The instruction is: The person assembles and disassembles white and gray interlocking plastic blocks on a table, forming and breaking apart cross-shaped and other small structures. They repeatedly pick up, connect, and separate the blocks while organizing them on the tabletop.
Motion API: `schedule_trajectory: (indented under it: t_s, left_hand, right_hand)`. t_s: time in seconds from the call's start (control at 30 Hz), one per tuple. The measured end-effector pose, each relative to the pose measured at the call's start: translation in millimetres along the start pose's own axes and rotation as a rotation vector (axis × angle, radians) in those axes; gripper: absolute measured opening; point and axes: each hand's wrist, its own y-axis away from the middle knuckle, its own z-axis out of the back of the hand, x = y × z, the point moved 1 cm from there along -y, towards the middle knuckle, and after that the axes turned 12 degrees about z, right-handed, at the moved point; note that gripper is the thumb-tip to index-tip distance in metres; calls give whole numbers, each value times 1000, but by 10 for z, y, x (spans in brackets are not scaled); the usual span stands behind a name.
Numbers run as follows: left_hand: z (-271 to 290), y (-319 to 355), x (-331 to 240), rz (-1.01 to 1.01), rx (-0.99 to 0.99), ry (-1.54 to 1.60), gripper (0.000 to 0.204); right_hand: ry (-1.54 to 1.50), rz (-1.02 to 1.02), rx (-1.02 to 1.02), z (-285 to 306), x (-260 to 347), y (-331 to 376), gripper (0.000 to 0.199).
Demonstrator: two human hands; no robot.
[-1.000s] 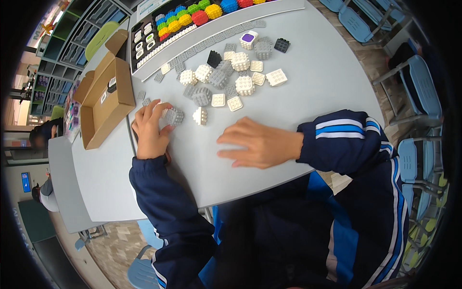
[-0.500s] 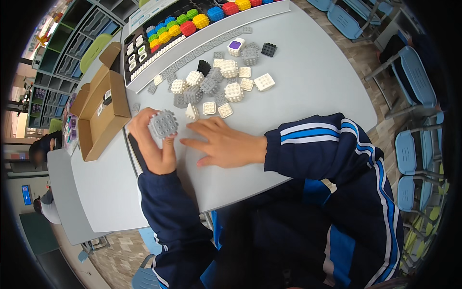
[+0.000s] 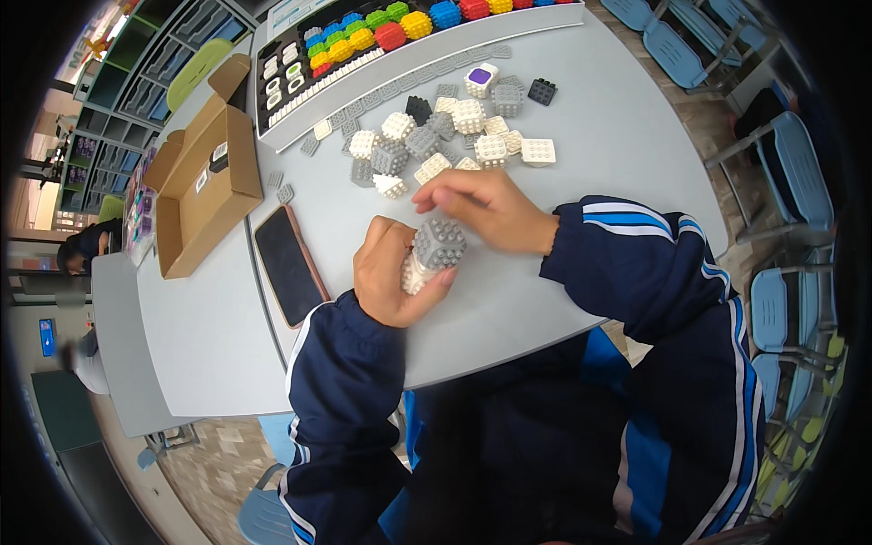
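Note:
My left hand [image 3: 383, 272] is wrapped round a grey studded block [image 3: 440, 242] joined to or pressed against a white studded block [image 3: 415, 274]; which of the two, I cannot tell. Just beyond, my right hand [image 3: 486, 209] hovers with its fingers bent and drawn together towards the thumb. Whether anything sits between those fingertips is hidden. A white wedge-shaped block [image 3: 390, 185] lies close to the right fingertips, beside a heap of grey blocks [image 3: 390, 157] and white blocks [image 3: 469, 116]. One white block [image 3: 481, 80] has a purple face.
A phone [image 3: 292, 265] lies left of my left hand. Farther left stands an open cardboard box [image 3: 211, 186]. A long tray [image 3: 363, 94] of coloured blocks spans the table's back. A black block [image 3: 542, 90] and white plate [image 3: 538, 152] lie right of the heap. Blue chairs [image 3: 795, 173] stand beyond the table.
My left hand has moved right, off the phone, and turned, so a white block now shows under the grey one. My right hand's spread fingers have drawn together. The view has shifted.

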Motion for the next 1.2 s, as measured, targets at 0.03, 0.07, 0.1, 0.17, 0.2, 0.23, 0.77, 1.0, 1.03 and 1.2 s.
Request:
schedule_trajectory:
  t_s: [0.03,0.07,0.1,0.17,0.2,0.23,0.77,1.0,1.03,1.2]
  left_hand:
    - [-13,-27,-19,-12,-23,3,37]
    - [-30,-38,-33,-24,-46,6,37]
    - [-57,-18,-13,21,-49,-2,38]
    - [-123,32,49,109,-53,-14,39]
    - [-146,44,39,161,-30,7,39]
    - [-164,60,16,212,-7,28,40]
    - [-183,101,-31,254,224,330,35]
    - [-134,80,-32,451,359,502,38]
    - [-139,89,-15,461,363,526,38]
    - [-152,120,18,511,380,627,41]
  right_hand:
    - [-158,-63,-34,26,10,11,29]
    - [-174,-100,-4,60,26,37,32]
    - [-193,-136,31,96,38,56,35]
    - [-126,-138,126,112,91,47,38]
    - [-42,-107,183,96,148,68,38]
    - [42,-75,238,85,200,86,39]
    - [-33,-33,29,-131,206,252,30]
    - [-186,-172,40,-136,249,265,28]
    - [-193,-165,45,-131,261,256,28]
    - [-193,-152,69,-115,277,227,28]
